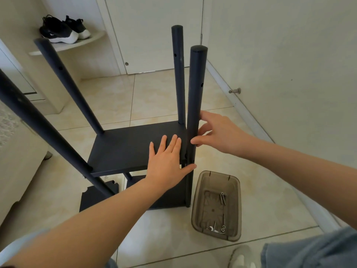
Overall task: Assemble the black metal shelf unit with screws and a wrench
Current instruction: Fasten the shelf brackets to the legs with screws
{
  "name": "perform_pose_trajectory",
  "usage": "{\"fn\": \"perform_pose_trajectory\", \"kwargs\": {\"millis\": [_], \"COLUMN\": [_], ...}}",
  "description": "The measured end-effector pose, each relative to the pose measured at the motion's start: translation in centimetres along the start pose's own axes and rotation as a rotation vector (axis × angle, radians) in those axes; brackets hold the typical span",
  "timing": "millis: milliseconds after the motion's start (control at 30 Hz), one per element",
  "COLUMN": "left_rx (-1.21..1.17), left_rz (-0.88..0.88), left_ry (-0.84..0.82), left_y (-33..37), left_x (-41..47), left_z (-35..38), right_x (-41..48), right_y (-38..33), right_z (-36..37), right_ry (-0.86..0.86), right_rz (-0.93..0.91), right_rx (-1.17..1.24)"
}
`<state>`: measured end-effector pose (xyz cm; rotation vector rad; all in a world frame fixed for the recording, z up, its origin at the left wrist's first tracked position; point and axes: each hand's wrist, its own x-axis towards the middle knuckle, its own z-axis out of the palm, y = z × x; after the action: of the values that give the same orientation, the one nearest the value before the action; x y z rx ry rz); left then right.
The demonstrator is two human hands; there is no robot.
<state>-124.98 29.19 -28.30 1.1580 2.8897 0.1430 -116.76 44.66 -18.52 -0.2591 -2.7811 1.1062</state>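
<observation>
Shelf panel under flat left fingers, post inside right fingers

You are in a home, likely its entry hall. Glossy beige floor tiles run to pale walls. A pair of black sneakers sits on a curved white corner shelf beside white closet doors. A metal doorstop juts from the right wall, and cream upholstered furniture stands at your left.
</observation>
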Motion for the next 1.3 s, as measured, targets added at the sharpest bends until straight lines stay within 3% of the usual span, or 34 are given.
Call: {"fn": "perform_pose_trajectory", "kwargs": {"millis": [300, 667, 900, 1100, 1300], "left_rx": [0.018, 0.065, 0.060, 0.061, 0.076], "left_rz": [0.004, 0.022, 0.047, 0.046, 0.046], "left_ry": [0.073, 0.020, -0.019, -0.008, -0.038], "left_y": [-0.1, 0.2, -0.4, -0.5, 0.0], "left_x": [0.2, -0.7, -1.5, -1.4, -1.5], "left_z": [0.4, -0.5, -1.2, -1.0, -1.1], "right_x": [-0.3, -1.8, -4.2, -5.7, -6.7], "right_y": [0.1, 4.4, 12.5, 17.1, 21.1], "right_z": [0.3, 1.3, 7.2, 13.4, 17.8], "right_ry": [0.012, -0.065, -0.375, -0.655, -0.735], "right_rz": [0.085, 0.244, 0.458, 0.506, 0.522], "right_rx": [0.100, 0.091, -0.187, -0.385, -0.472]}}
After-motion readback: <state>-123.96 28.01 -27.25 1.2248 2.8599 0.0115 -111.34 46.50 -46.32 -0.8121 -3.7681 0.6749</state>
